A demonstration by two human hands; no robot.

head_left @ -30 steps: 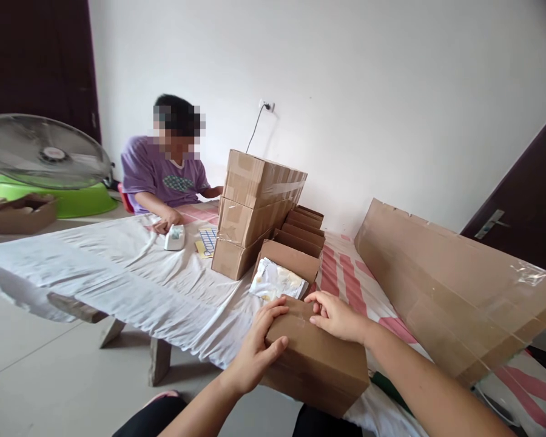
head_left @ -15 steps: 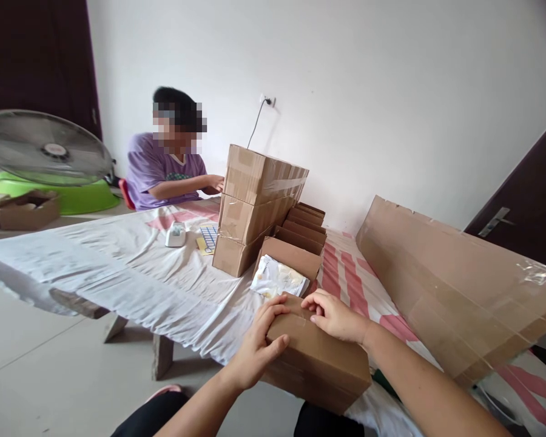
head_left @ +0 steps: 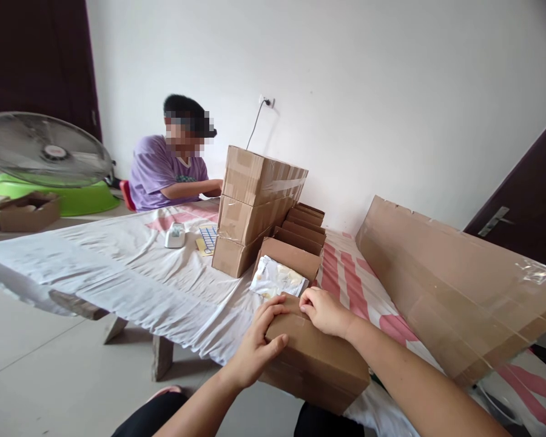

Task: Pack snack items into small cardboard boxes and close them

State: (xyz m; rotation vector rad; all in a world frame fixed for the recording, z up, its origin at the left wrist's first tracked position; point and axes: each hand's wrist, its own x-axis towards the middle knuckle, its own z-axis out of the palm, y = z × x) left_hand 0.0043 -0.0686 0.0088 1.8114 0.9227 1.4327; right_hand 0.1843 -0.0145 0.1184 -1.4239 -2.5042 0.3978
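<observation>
A closed brown cardboard box [head_left: 318, 358] stands at the near edge of the table, above my lap. My left hand [head_left: 261, 340] rests on its left top edge, fingers spread and thumb apart, steadying it. On the far part of the box's top, my right hand [head_left: 323, 309] has its fingers curled and pressed together near the tape seam. What those fingers pinch, if anything, is hidden. Just beyond the box is an open carton [head_left: 295, 255] with a white printed packet [head_left: 277, 278] in it.
Stacked taped boxes [head_left: 246, 212] stand mid-table, with more open cartons [head_left: 303, 227] behind. A small white device [head_left: 175, 235] lies left. A person in purple [head_left: 164, 173] sits across. A large cardboard sheet [head_left: 437, 285] leans at right; a fan [head_left: 50, 149] stands far left.
My right hand has shifted slightly left on the box top, and its fingers have curled in more. My left hand stays put. The person opposite leans slightly to the right.
</observation>
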